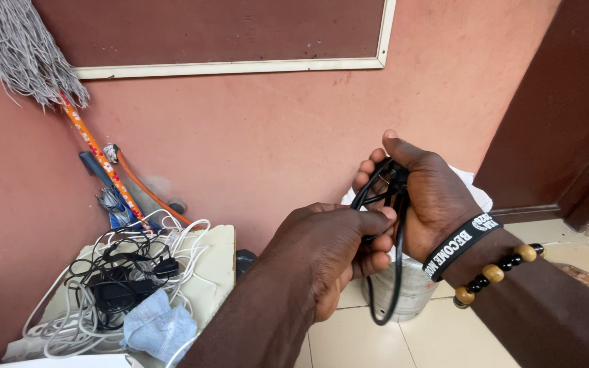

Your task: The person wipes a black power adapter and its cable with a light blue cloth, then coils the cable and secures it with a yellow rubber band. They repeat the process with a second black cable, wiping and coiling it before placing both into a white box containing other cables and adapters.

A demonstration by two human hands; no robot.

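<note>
Gripping a black cable (395, 272) w/ both hands in front of the pink wall (274, 143). My right hand (431, 204) has fingers curled shut round the gathered loops up top, thumb pressed over them; my left hand (332, 255) is closed on the strands just below, knuckles toward me. One loop hangs down past a white bucket (414, 289) on the tiled floor (363, 334). To do this well, I reckon: keep loops the same size, hold the bundle firm w/ the right, feed slack w/ the left, no kinks or twists. Off to my left sits a tangle of white & black cords (114, 279) on a pale surface, blue cloth (158, 327) beside it, mop (35, 61) leaning in the corner.
</note>
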